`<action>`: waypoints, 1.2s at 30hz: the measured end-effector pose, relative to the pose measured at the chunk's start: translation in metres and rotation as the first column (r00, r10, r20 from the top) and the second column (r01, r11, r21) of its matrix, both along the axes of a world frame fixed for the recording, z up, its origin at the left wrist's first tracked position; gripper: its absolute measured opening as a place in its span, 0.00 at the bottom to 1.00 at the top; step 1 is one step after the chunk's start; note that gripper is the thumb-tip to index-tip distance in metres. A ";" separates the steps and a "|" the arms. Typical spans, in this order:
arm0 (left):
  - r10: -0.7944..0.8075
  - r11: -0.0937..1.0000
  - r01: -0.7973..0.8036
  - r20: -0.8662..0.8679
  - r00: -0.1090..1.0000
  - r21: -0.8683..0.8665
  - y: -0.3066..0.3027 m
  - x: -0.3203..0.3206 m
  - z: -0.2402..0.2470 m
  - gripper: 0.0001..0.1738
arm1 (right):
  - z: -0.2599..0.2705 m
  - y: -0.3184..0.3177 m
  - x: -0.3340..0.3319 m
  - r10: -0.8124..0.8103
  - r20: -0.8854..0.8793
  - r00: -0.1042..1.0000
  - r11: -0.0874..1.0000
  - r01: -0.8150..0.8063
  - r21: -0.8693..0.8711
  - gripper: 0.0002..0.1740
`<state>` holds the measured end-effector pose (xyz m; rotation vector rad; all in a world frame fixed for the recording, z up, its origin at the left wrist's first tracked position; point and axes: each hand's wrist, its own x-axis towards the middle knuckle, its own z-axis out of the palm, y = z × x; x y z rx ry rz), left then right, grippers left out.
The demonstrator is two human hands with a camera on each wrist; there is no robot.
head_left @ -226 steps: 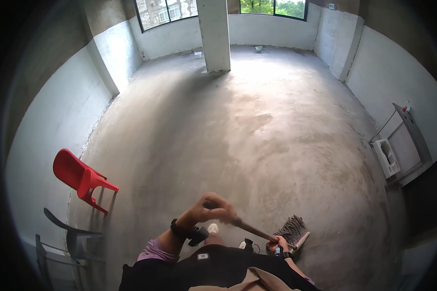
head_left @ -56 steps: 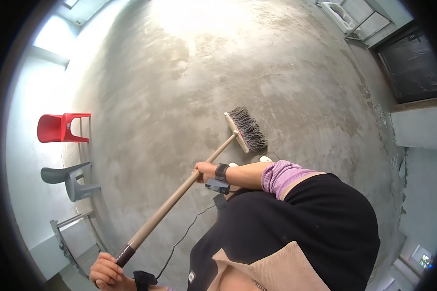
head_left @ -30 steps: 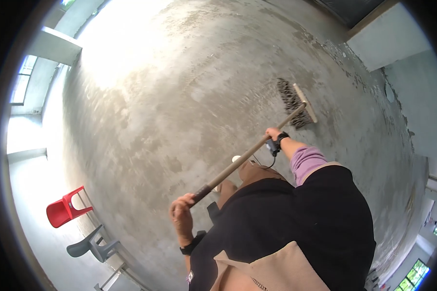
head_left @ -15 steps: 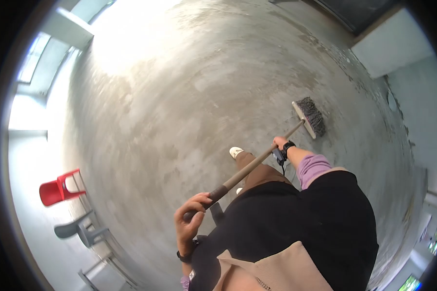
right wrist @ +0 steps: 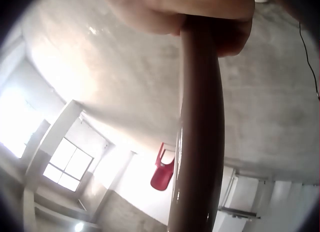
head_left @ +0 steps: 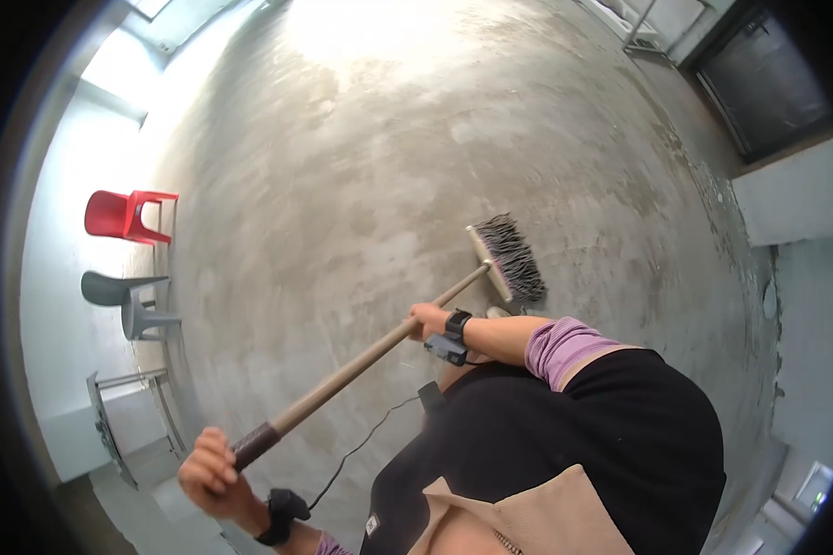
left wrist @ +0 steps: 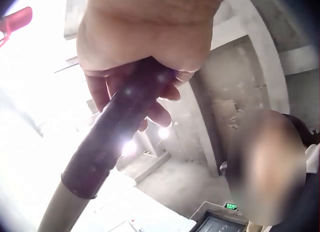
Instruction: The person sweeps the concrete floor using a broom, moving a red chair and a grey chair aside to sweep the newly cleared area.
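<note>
A mop slants across the head view, its grey string head (head_left: 511, 263) spread on the concrete floor, fixed to a pale bar. Its long tan handle (head_left: 352, 368) ends in a dark brown grip (head_left: 255, 446) at the lower left. My left hand (head_left: 213, 472) holds that upper end; the left wrist view has the fingers curled round the dark grip (left wrist: 107, 127) under the palm. Lower down the shaft, my right hand (head_left: 426, 321) grips the handle, and in the right wrist view the fingers wrap the brown shaft (right wrist: 200, 122).
Along the left wall stand a red chair (head_left: 111, 215), a grey chair (head_left: 137, 310) and a metal frame (head_left: 134, 379). A dark door panel (head_left: 764, 83) lies at the upper right. A black cable (head_left: 352, 449) runs from my left wrist. A shoe (head_left: 498, 313) is beside the mop head.
Over the last second the mop head has moved left and down in the head view, while my left hand has swung to the lower left. Both hands keep hold; the view has turned.
</note>
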<state>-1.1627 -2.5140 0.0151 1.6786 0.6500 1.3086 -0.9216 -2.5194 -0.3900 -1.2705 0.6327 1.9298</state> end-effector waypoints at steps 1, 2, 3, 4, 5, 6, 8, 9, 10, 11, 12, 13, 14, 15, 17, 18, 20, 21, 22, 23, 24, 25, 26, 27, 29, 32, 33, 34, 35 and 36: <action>-0.095 0.994 0.098 0.086 0.992 -0.036 -0.020 0.003 0.016 0.23 | 0.001 -0.001 -0.011 0.037 -0.063 0.997 0.999 -0.036 0.016 0.03; -0.189 0.978 0.201 0.171 0.967 -0.061 -0.036 0.004 0.030 0.25 | 0.004 -0.002 -0.023 0.076 -0.123 0.989 0.997 -0.072 0.036 0.03; -0.345 0.938 0.347 0.084 0.935 -0.007 -0.046 0.011 0.043 0.23 | 0.015 -0.006 -0.031 0.064 -0.177 0.982 0.997 -0.057 0.044 0.02; -0.336 0.942 0.336 0.130 0.933 0.023 -0.066 0.019 0.052 0.23 | 0.025 -0.011 -0.038 0.122 -0.166 0.979 0.991 -0.111 0.076 0.02; -0.360 0.933 0.356 0.102 0.927 0.057 -0.081 0.027 0.060 0.21 | 0.050 -0.018 -0.040 0.131 -0.177 0.975 0.989 -0.116 0.096 0.03; -0.384 0.922 0.377 0.076 0.920 0.089 -0.093 0.036 0.068 0.19 | 0.065 -0.023 -0.038 0.139 -0.187 0.973 0.986 -0.119 0.113 0.03; -0.641 0.763 0.642 -0.036 0.766 0.075 -0.097 0.062 0.087 0.19 | 0.058 -0.032 -0.033 0.139 -0.299 0.944 0.979 -0.086 0.183 0.04; -0.746 0.658 0.751 -0.088 0.660 0.052 -0.097 0.078 0.093 0.19 | 0.058 -0.040 -0.027 0.142 -0.356 0.924 0.975 -0.068 0.212 0.05; -0.777 0.616 0.784 -0.101 0.621 0.078 -0.100 0.090 0.094 0.18 | 0.057 -0.049 -0.018 0.121 -0.374 0.920 0.976 -0.041 0.214 0.05; -0.806 0.571 0.814 -0.117 0.580 0.104 -0.104 0.105 0.092 0.18 | 0.056 -0.059 0.001 0.100 -0.391 0.915 0.976 -0.014 0.217 0.06; -0.832 0.524 0.842 -0.135 0.538 0.129 -0.106 0.118 0.090 0.17 | 0.056 -0.068 0.019 0.079 -0.407 0.910 0.976 0.014 0.219 0.06; -0.855 0.489 0.867 -0.142 0.499 0.102 -0.106 0.129 0.089 0.18 | 0.056 -0.076 0.037 0.078 -0.397 0.915 0.973 0.018 0.232 0.07; -0.840 0.526 0.844 -0.088 0.535 0.108 -0.111 0.139 0.084 0.19 | 0.057 -0.088 0.054 0.042 -0.305 0.951 0.968 0.037 0.248 0.07; -0.824 0.559 0.822 -0.036 0.565 0.111 -0.117 0.146 0.075 0.20 | 0.049 -0.099 0.071 0.018 -0.311 0.950 0.973 0.055 0.225 0.07; -0.792 0.610 0.787 0.054 0.608 0.088 -0.124 0.160 0.061 0.21 | 0.030 -0.121 0.105 -0.059 -0.330 0.942 0.978 0.121 0.170 0.06; -0.775 0.631 0.773 0.096 0.624 0.063 -0.127 0.168 0.053 0.21 | 0.023 -0.133 0.124 -0.110 -0.339 0.934 0.977 0.164 0.135 0.06; -0.726 0.677 0.736 0.184 0.663 0.021 -0.129 0.181 0.032 0.21 | 0.024 -0.158 0.163 -0.124 -0.219 0.968 0.974 0.161 0.161 0.06; -0.693 0.702 0.712 0.229 0.683 0.001 -0.131 0.187 0.018 0.21 | 0.013 -0.171 0.182 -0.205 -0.292 0.934 0.964 0.244 0.105 0.06; -0.616 0.758 0.650 0.271 0.740 -0.050 -0.138 0.196 0.004 0.21 | -0.003 -0.185 0.202 -0.286 -0.358 0.889 0.946 0.321 0.042 0.06; -0.531 0.806 0.583 0.309 0.789 -0.105 -0.145 0.207 -0.010 0.22 | -0.009 -0.203 0.221 -0.280 -0.314 0.907 0.941 0.324 0.096 0.07; -0.482 0.820 0.548 0.318 0.817 -0.167 -0.150 0.218 -0.023 0.21 | -0.016 -0.220 0.241 -0.276 -0.269 0.923 0.935 0.323 0.149 0.07; -0.431 0.828 0.512 0.325 0.842 -0.228 -0.154 0.227 -0.036 0.21 | -0.022 -0.238 0.259 -0.282 -0.202 0.938 0.938 0.314 0.148 0.07; -0.451 0.804 0.533 0.315 0.835 -0.263 -0.154 0.237 -0.051 0.19 | -0.031 -0.256 0.278 -0.286 -0.134 0.949 0.941 0.305 0.147 0.07; -0.470 0.778 0.552 0.306 0.828 -0.300 -0.155 0.246 -0.067 0.17 | -0.045 -0.276 0.296 -0.284 -0.087 0.955 0.942 0.295 0.162 0.06; -0.464 0.756 0.536 0.270 0.844 -0.375 -0.161 0.256 -0.107 0.13 | -0.080 -0.317 0.327 -0.309 0.019 0.951 0.941 0.303 0.151 0.08; -0.380 0.777 0.384 0.115 0.918 -0.499 -0.177 0.271 -0.147 0.12 | -0.127 -0.378 0.371 -0.250 0.075 0.965 0.962 0.239 0.131 0.11; -0.364 0.745 0.372 0.130 0.922 -0.554 -0.181 0.273 -0.159 0.11 | -0.122 -0.391 0.377 -0.211 0.163 0.964 0.975 0.196 0.103 0.12; -0.347 0.709 0.359 0.142 0.927 -0.607 -0.186 0.273 -0.170 0.10 | -0.117 -0.404 0.381 -0.168 0.248 0.954 0.985 0.155 0.073 0.13; -0.331 0.670 0.347 0.155 0.931 -0.656 -0.190 0.273 -0.177 0.10 | -0.123 -0.418 0.384 -0.214 0.289 0.933 0.976 0.214 0.032 0.15; -0.331 0.654 0.332 0.137 0.934 -0.680 -0.195 0.274 -0.181 0.10 | -0.126 -0.433 0.391 -0.091 0.299 0.950 0.996 0.080 0.051 0.14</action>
